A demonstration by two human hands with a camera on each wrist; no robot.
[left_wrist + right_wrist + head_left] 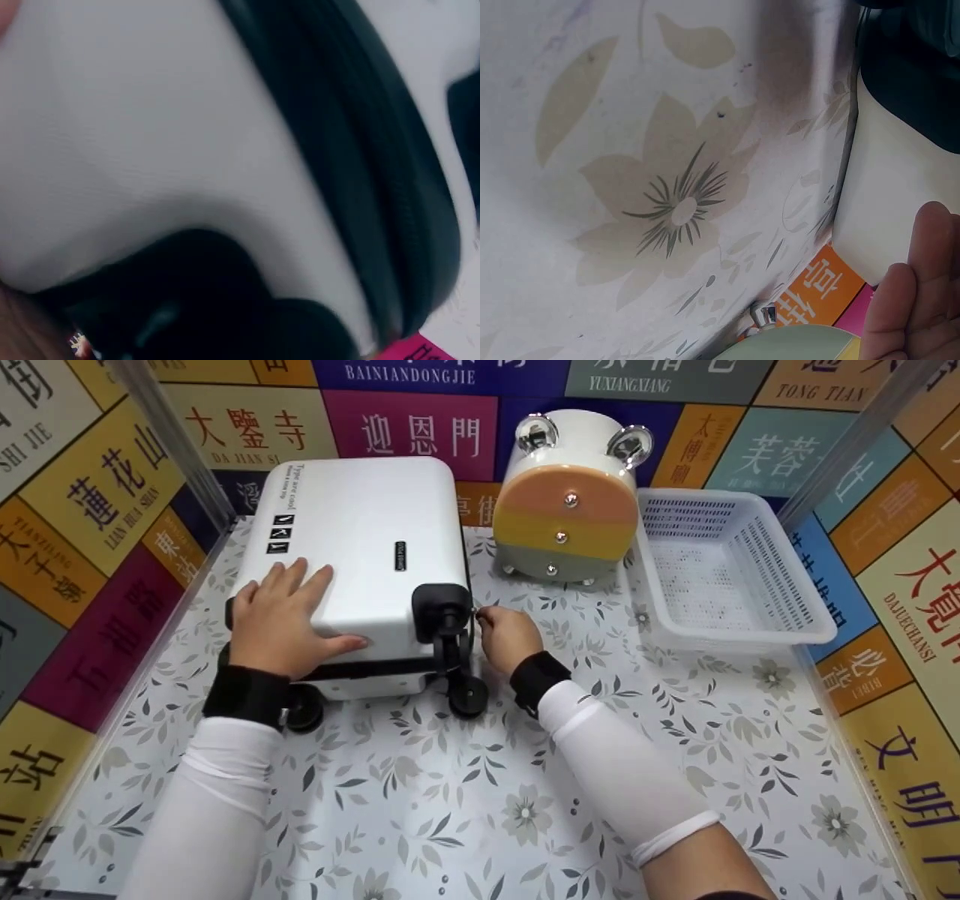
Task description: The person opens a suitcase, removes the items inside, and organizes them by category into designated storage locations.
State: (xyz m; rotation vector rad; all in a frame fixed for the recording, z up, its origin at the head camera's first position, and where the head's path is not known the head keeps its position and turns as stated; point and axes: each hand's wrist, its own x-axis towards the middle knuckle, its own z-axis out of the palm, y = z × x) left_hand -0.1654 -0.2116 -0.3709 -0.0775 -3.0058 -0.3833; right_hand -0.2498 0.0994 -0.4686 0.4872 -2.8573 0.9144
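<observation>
The left hand (281,615) lies flat, fingers straight, on the closed suitcase (360,547) near the table's (525,780) left edge. The right hand (506,636) pinches its zipper pull (478,613). The basket (806,619) sits at the right edge.

Left hand (281,615) spread flat, palm down, fingers straight and slightly fanned, thumb stretched sideways. Right hand (506,636) curled, fingertips pinched together at its front. Both forearms in white sleeves, black wrist bands, angled inward.
</observation>
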